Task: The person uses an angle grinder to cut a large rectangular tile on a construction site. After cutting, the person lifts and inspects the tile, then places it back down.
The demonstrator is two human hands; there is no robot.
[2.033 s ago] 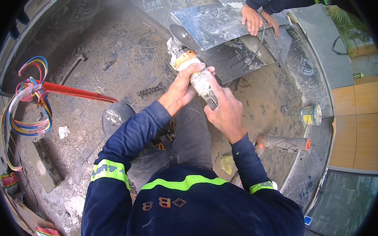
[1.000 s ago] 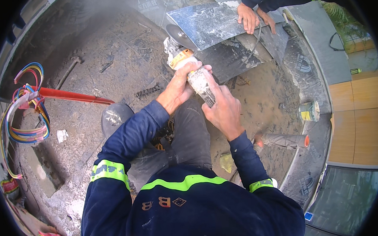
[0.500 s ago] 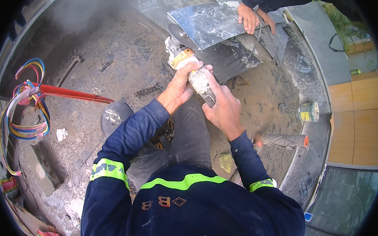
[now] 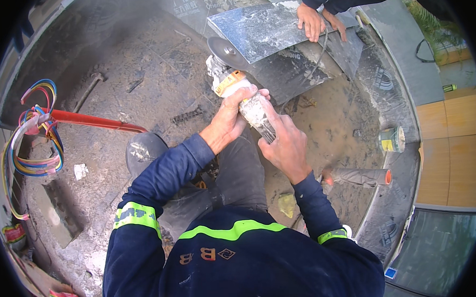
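Observation:
Both my hands grip a dusty angle grinder with an orange-and-white body. My left hand wraps round it near the head, and my right hand closes on the rear of the body. Its round cutting disc stands beside the left edge of a blue-grey slab, whose top is smeared with white dust. I cannot tell whether disc and slab touch. A co-worker's hands press on the slab's right part. The slab rests tilted over dark sheeting.
An orange-red conduit runs to coiled coloured wires at left. A hammer lies on the muddy floor. On the right are a tub, a wrapped pipe and a curb. Dust hangs at upper left.
The disc has drawn slightly left and down from the slab's edge, showing more of its face. The dust cloud at upper left has thinned. The co-worker's hands hold nearly the same place.

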